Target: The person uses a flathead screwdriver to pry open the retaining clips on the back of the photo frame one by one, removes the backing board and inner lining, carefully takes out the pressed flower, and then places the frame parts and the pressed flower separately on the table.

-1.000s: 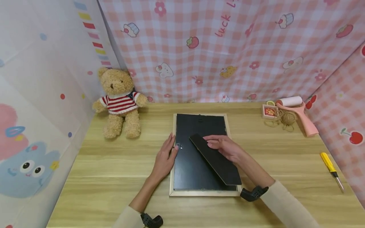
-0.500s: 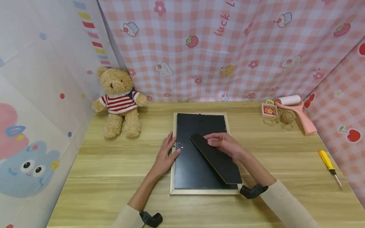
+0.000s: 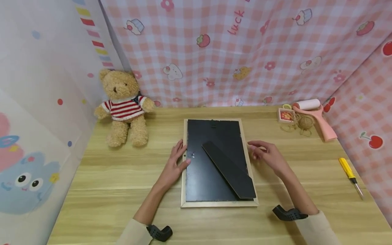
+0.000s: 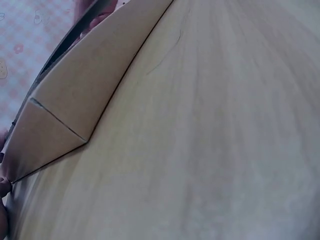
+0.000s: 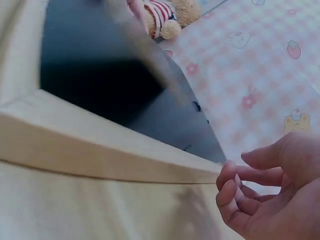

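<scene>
A picture frame (image 3: 220, 203) with a pale wood border lies face down on the table, its black backing board (image 3: 202, 183) uppermost. A black easel stand (image 3: 231, 172) slants across the board, slightly raised. My left hand (image 3: 172, 168) rests along the left border, fingers extended, the thumb over its edge. Beside the right border is my right hand (image 3: 271, 157), holding nothing, its fingers loosely bent. In the right wrist view the fingertips (image 5: 227, 187) come close to the wood border (image 5: 125, 150); whether they touch it I cannot tell.
A teddy bear (image 3: 125, 105) sits at the back left. At the back right lie a pink-handled lint roller (image 3: 324, 127), a ball of twine (image 3: 305, 122) and a small box (image 3: 285, 115). A yellow screwdriver (image 3: 347, 168) lies near the right edge.
My right hand has let go of the easel stand and moved right, off the board. The stand stays at a slant. My left hand keeps its place at the left border.
</scene>
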Tool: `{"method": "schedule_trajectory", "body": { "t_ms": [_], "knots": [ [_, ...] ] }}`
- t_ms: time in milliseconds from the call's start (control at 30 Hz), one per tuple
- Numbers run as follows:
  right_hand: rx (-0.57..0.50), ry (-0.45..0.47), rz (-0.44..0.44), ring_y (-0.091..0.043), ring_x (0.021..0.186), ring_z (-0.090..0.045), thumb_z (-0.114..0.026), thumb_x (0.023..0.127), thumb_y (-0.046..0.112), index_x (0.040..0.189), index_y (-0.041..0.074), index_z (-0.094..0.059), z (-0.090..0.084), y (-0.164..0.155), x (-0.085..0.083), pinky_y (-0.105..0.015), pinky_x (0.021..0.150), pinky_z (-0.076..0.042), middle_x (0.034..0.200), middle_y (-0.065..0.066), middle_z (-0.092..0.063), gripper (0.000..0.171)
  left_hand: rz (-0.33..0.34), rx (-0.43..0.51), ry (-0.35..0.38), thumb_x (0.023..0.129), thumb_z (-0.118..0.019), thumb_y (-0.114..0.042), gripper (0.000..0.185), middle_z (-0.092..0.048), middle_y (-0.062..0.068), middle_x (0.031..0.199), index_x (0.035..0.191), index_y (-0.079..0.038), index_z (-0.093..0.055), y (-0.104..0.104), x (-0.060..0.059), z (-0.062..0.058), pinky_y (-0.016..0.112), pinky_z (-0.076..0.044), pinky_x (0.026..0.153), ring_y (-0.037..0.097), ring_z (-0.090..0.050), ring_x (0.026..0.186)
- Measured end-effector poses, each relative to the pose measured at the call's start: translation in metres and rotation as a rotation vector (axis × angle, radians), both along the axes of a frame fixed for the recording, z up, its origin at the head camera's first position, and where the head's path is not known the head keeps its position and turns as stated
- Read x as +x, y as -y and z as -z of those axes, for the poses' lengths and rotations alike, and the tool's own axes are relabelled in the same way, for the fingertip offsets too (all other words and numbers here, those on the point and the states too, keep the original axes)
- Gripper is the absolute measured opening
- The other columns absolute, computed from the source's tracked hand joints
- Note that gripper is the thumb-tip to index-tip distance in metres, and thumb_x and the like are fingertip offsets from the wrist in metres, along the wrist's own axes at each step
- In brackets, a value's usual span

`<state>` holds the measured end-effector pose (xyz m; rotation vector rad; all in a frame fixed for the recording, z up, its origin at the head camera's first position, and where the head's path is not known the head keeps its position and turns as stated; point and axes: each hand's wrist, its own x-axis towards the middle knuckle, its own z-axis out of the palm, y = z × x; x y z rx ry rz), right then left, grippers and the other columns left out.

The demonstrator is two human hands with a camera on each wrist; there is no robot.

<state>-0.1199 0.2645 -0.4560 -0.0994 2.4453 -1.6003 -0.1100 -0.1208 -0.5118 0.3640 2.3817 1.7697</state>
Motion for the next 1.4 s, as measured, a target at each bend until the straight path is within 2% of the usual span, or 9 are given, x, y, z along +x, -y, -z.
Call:
{"method": "schedule_trajectory", "body": {
  "t_ms": [200,367,600,767,900,1033,1200,1267,1400],
  "knots": [
    [-0.101,0.052,-0.053,-0.012,0.076,-0.058,-0.055,0.115,0.011,0.154,-0.013,-0.053,0.010,0.000,0.008,-0.026,0.065,-0.050,0.084,-0.007,-0.063,0.046,-0.010,0.043,0.018,0.106,-0.067,-0.004,0.064,-0.010,0.022,0.184,0.163,0.011,-0.041,0.000,-0.001,0.000,0.063,-0.009,0.137,0.043,-0.010,0.170],
    [-0.161,0.097,-0.053,-0.010,0.077,-0.054,-0.053,0.117,0.014,0.160,-0.009,-0.047,0.015,0.004,0.012,-0.027,0.065,-0.046,0.085,-0.002,-0.055,0.050,-0.034,0.062,0.038,0.105,-0.070,-0.004,0.065,-0.005,0.021,0.184,0.163,0.009,-0.044,0.000,0.000,-0.002,0.062,-0.013,0.137,0.043,-0.019,0.169],
    [-0.174,0.117,-0.049,-0.013,0.079,-0.052,-0.054,0.117,0.018,0.161,-0.007,-0.048,0.017,0.003,0.014,-0.028,0.067,-0.045,0.086,-0.003,-0.054,0.051,-0.043,0.064,-0.011,0.102,-0.074,-0.009,0.065,-0.012,0.025,0.182,0.160,0.007,-0.049,0.001,0.001,0.000,0.065,-0.019,0.134,0.048,-0.025,0.165],
    [-0.171,0.086,-0.035,-0.012,0.081,-0.054,-0.055,0.116,0.014,0.158,-0.011,-0.050,0.015,0.006,0.018,-0.026,0.067,-0.047,0.093,-0.005,-0.056,0.049,-0.027,0.060,-0.002,0.104,-0.072,-0.007,0.066,-0.013,0.022,0.183,0.162,0.008,-0.046,0.002,0.000,0.000,0.063,-0.017,0.136,0.045,-0.022,0.167],
    [-0.108,-0.001,-0.008,-0.009,0.080,-0.058,-0.058,0.114,0.008,0.153,-0.012,-0.056,0.015,0.013,0.020,-0.024,0.066,-0.051,0.106,-0.014,-0.062,0.044,-0.013,0.019,-0.028,0.105,-0.069,-0.005,0.064,-0.016,0.023,0.182,0.161,0.012,-0.043,0.001,-0.001,0.001,0.064,-0.009,0.137,0.047,-0.014,0.169],
    [0.014,-0.084,0.015,-0.008,0.082,-0.061,-0.061,0.111,0.006,0.148,-0.010,-0.063,0.015,0.021,0.020,-0.022,0.068,-0.053,0.117,-0.025,-0.067,0.040,-0.040,-0.010,-0.028,0.113,-0.057,-0.015,0.058,-0.019,0.024,0.181,0.161,0.014,-0.041,-0.005,0.001,-0.002,0.067,-0.001,0.136,0.052,-0.001,0.168],
    [0.123,-0.137,0.025,-0.008,0.094,-0.062,-0.062,0.111,0.005,0.147,-0.009,-0.064,0.012,0.028,0.019,-0.016,0.076,-0.053,0.129,-0.028,-0.072,0.039,-0.042,0.064,0.106,0.121,-0.024,-0.048,0.071,0.003,0.009,0.186,0.174,-0.001,-0.019,-0.017,0.010,-0.009,0.067,0.012,0.134,0.042,0.019,0.169],
    [0.154,-0.164,0.021,-0.007,0.092,-0.061,-0.062,0.111,0.003,0.147,-0.010,-0.063,0.010,0.030,0.019,-0.016,0.074,-0.052,0.125,-0.027,-0.073,0.039,-0.040,0.075,0.128,0.117,-0.012,-0.059,0.079,0.012,0.006,0.186,0.176,-0.006,-0.009,-0.022,0.013,-0.011,0.066,0.015,0.134,0.036,0.023,0.169],
    [0.189,-0.225,-0.015,-0.006,0.076,-0.056,-0.061,0.109,-0.002,0.147,-0.016,-0.058,0.005,0.034,0.015,-0.020,0.064,-0.047,0.104,-0.024,-0.069,0.041,-0.069,0.061,0.110,0.108,-0.002,-0.077,0.096,0.016,0.009,0.185,0.177,-0.009,0.000,-0.028,0.016,-0.011,0.063,0.015,0.135,0.033,0.022,0.169]
  ]
}}
